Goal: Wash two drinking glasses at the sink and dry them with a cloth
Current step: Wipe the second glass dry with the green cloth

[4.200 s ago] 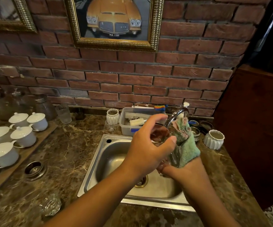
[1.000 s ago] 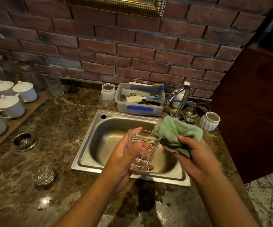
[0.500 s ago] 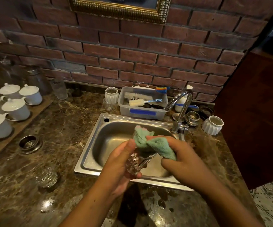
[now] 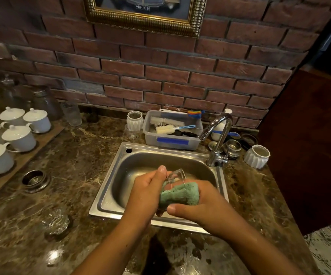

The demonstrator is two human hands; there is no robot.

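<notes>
Over the steel sink [image 4: 109,187] my left hand [image 4: 146,193] grips a clear drinking glass [image 4: 175,175], tilted with its rim pointing away from me. My right hand [image 4: 202,205] holds a green cloth [image 4: 178,195] wrapped around the glass's side, thumb under the cloth. Most of the glass is hidden by the cloth and my fingers. A second clear glass [image 4: 55,222] stands on the wet counter to the left of the sink.
The tap [image 4: 218,135] curves over the sink's back right corner. Behind the sink sits a grey tub of brushes [image 4: 172,135], with white ribbed pots [image 4: 256,156] nearby. White lidded cups [image 4: 19,136] stand on a wooden board at left. A metal ring [image 4: 34,180] lies on the counter.
A second ago the glass stood upright in my left hand with the cloth beside it. The cloth then went onto the glass, and now it wraps the tilted glass's outside.
</notes>
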